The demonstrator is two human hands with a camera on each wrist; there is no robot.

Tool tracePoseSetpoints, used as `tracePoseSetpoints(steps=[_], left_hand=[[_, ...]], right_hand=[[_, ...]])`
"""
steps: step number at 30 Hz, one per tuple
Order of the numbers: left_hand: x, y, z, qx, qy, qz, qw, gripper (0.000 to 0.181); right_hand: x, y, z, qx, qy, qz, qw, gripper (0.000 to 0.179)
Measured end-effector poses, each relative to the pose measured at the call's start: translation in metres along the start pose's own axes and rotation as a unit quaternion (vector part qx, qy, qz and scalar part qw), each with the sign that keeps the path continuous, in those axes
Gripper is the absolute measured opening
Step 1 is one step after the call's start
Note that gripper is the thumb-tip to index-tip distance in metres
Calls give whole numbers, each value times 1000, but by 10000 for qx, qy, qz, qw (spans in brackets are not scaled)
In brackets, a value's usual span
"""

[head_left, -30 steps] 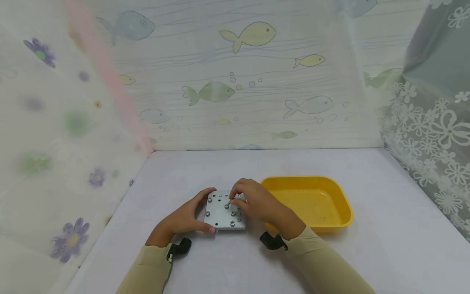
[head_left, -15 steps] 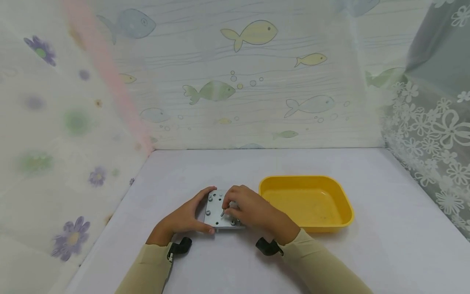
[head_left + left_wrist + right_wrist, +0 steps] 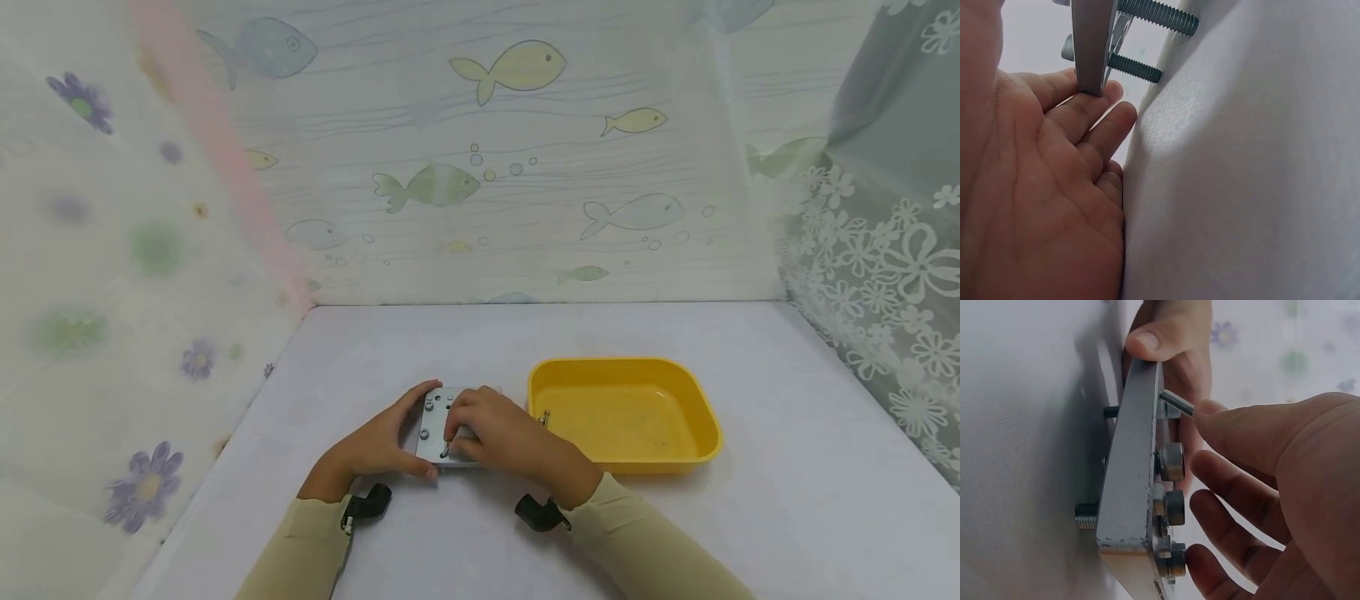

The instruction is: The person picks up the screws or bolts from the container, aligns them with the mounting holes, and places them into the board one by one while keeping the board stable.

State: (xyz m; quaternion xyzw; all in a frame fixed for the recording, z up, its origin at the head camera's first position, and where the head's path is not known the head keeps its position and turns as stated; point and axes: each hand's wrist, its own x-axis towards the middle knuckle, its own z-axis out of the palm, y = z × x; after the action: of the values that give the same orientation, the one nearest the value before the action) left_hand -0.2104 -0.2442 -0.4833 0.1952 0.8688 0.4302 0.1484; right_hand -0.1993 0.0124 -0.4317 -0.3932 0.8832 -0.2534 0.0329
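A flat silver metal plate (image 3: 437,421) has holes and several socket-head screws (image 3: 1174,461) set in it. My left hand (image 3: 375,442) grips it by the left side, thumb at the near edge and fingers at the far edge. With thumb and fingertips my right hand (image 3: 498,433) pinches a small threaded screw (image 3: 1177,403), its tip tilted right at the near-left hole. Seen from the right wrist, the other fingers curve close beside the screw heads. Threaded shanks (image 3: 1157,14) stick out of the plate's underside toward the table in the left wrist view.
A yellow plastic tray (image 3: 630,468) stands to the right of the plate, just beyond the right wrist. Small metal screws (image 3: 545,418) show at its left side. The white tabletop (image 3: 465,542) runs back to a fish-patterned curtain (image 3: 510,167).
The right hand has moved left and toward the near edge of the plate with the screw, from the middle to the near-left hole. The left hand stays in place.
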Motion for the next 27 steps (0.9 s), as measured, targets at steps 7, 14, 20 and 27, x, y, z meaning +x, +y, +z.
tracePoseSetpoints(steps=[7,14,20,27], left_hand=[[0,2,0,-48,-4,-7,10000,130],[0,3,1,-5,-14,-30,10000,129],[0,1,1,-70,-42,-8,10000,128],[-1,-1,0,-78,-55,23,10000,127]], right_hand=[[0,0,3,30,44,6,10000,7],[1,-2,6,7,25,-66,10000,6],[2,-4,10,-115,42,-1,9999,5],[2,-4,13,-225,183,-139,9995,4]])
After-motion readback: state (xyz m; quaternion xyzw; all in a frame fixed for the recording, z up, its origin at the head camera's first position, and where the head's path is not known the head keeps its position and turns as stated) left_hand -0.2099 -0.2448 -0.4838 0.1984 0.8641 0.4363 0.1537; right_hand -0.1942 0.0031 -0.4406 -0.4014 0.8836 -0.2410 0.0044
